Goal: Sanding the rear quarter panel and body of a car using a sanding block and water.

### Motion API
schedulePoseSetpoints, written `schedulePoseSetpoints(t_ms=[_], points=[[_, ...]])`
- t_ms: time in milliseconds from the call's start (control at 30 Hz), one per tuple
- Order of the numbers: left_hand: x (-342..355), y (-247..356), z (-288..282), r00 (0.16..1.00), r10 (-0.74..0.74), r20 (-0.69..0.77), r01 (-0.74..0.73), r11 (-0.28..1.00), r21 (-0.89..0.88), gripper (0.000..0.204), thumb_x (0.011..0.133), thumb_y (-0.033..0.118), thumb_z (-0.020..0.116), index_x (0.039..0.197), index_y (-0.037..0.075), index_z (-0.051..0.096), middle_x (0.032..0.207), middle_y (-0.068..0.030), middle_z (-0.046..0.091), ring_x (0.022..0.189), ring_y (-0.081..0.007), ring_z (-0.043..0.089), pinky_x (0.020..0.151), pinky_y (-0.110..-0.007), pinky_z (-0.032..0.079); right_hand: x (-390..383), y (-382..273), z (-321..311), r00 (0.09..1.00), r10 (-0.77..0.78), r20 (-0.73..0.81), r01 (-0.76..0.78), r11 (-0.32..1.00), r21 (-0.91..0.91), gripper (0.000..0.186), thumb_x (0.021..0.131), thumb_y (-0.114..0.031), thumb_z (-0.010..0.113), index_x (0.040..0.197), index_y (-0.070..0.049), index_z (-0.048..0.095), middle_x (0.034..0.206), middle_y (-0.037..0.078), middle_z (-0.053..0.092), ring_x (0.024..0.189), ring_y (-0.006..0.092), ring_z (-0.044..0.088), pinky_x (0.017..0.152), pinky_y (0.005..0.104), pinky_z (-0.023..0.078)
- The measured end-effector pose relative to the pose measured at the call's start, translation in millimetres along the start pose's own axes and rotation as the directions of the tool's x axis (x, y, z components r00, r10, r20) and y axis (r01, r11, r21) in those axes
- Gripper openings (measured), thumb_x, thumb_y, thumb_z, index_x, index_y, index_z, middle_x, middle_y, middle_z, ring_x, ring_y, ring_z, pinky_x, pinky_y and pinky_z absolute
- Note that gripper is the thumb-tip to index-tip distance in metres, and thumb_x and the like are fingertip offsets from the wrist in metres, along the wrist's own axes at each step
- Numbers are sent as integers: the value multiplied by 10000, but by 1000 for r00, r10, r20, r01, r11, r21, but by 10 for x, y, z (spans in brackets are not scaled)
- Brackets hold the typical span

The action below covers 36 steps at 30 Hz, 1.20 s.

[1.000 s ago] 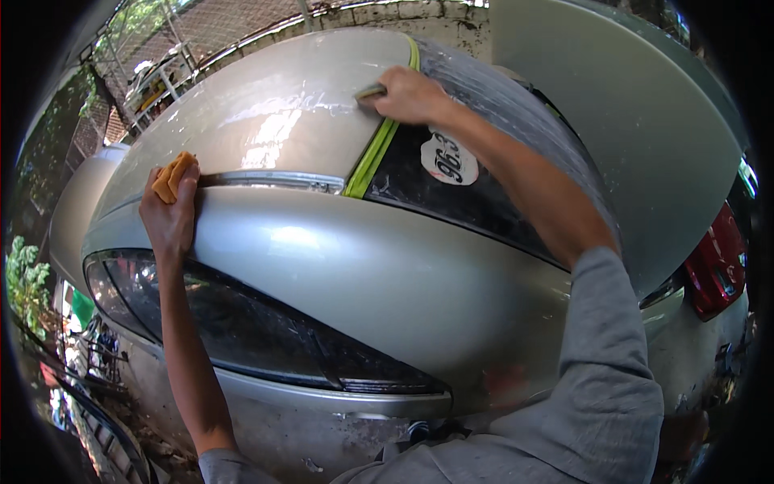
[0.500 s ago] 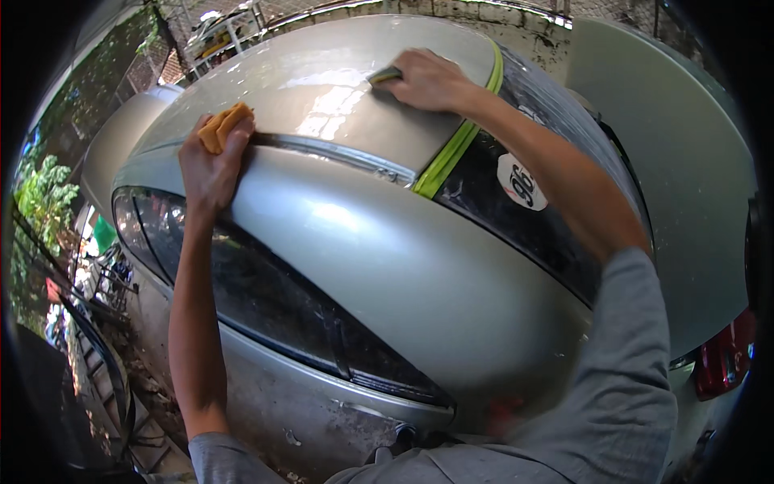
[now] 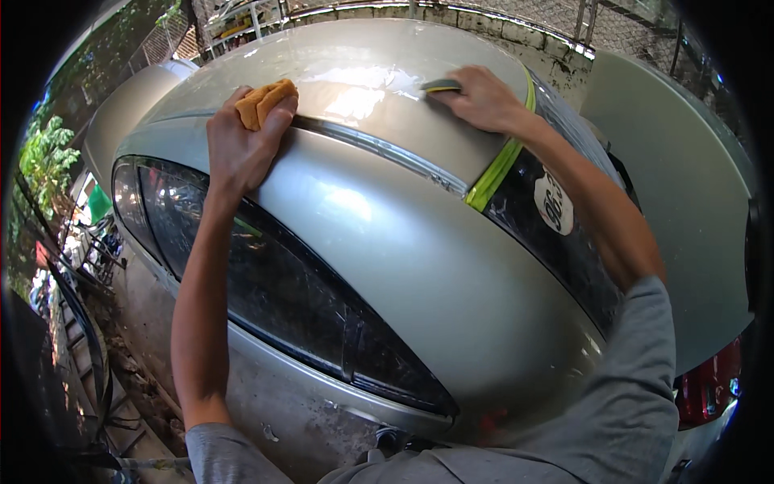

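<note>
My left hand [image 3: 239, 157] is closed around a folded orange cloth [image 3: 268, 102] at the near edge of a silver-beige car roof [image 3: 395, 133], by the left end of the dark roof channel [image 3: 379, 149]. Farther right, my right hand [image 3: 490, 103] grips a thin, dark sanding pad [image 3: 441, 85] with a yellowish edge. The pad lies on the roof's shiny, wet-looking surface, and the fingers beneath the hand are partly hidden. Bright green tape [image 3: 496, 175] borders the roof at the rear window [image 3: 528, 222], just below my right wrist.
A round white sticker [image 3: 554, 205] is on the rear glass, beneath my right forearm. The raised trunk lid [image 3: 685, 218] stands at the right. Dark side windows [image 3: 282, 282] face me. A block wall [image 3: 516, 42] with wire fencing runs behind the car; a plant [image 3: 47, 161] grows at left.
The whole view has shifted, so the car sits farther right in it. Both hands keep nearly the same places on the roof; the pad in my right hand now looks more level.
</note>
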<state>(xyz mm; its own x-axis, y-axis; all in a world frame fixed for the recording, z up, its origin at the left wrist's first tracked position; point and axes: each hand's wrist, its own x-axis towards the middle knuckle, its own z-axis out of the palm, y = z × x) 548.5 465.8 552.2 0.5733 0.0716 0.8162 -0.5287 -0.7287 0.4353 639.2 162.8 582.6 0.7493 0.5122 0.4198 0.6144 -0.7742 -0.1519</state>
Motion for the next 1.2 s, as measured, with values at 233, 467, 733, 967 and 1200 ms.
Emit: schedulePoseSetpoints(t_ms=[233,467,733,967,1200], points=[[113,-449,-346,993,-50,107,48,999,24,331,915,306,640,1005,-13,656,868,-50,667,781,-118,611,709,-266,487,-291,309,7,918,-394,-42,396,912,104,198,883,-237,648,981,-80,719,804,128,667,753,267,650,709,411,499],[106,-515,-314,998,55,-21,-57,996,-64,401,856,362,676,953,-27,674,808,-127,686,730,-206,652,713,-333,507,1132,-982,574,878,-477,36,472,877,94,411,930,-456,593,1056,-75,683,1045,180,657,1031,301,619,965,430,465],[212,-533,-117,995,100,9,-99,988,-115,384,892,362,624,978,-4,701,791,-119,695,756,-195,672,732,-316,514,1059,-819,456,910,-412,44,407,910,80,376,942,-406,597,1060,-66,707,1015,151,686,925,278,638,854,379,506],[960,-1084,-249,975,-209,78,197,971,133,445,954,416,595,1196,49,664,987,-113,716,901,-202,678,830,-305,525,-1054,-322,-169,895,-440,-74,443,895,42,100,780,-111,657,775,-22,614,761,129,555,789,327,594,704,439,481],[225,1010,907,759,-19,650,-86,988,129,525,971,528,503,1315,139,578,1322,-177,517,1204,-329,547,1049,-404,444,-2602,-167,-708,889,-100,-446,147,987,71,212,739,-24,721,677,5,521,672,92,447,597,259,442,546,386,341]])
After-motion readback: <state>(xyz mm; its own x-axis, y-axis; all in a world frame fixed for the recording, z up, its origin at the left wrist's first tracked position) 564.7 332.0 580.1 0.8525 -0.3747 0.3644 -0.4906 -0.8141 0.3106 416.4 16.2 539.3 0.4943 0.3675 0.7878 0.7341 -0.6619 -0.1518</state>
